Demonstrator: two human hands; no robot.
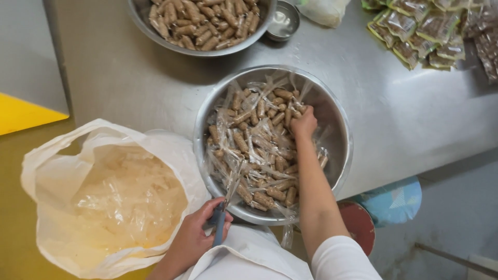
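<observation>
A round, shiny steel bowl (340, 124) sits at the centre of the frame on a grey metal table (129, 72), filled with short brown cylindrical snack sticks wrapped in crinkled clear plastic (257, 150). The right hand (303, 123) reaches in from the lower right, its fingers clenched on one of the wrapped sticks near the bowl's upper right part. The left hand (194, 236), at the lower centre just below the bowl's near rim, is closed around a pair of grey-handled scissors (220, 220), whose blades point up toward the rim.

To the left of the bowl, touching its side, stands a wide-open white plastic bag (57, 166) holding a heap of empty clear wrappers (127, 199). At the top of the frame, a second steel bowl (171, 45) holds unwrapped brown sticks (202, 21), with a small round steel cup (284, 21) just beside it on the right. In the upper right corner lies a pile of sealed packets with yellow-green edges (420, 31). Under the table edge at the lower right are a blue patterned stool seat (397, 199) and a red round one (360, 225).
</observation>
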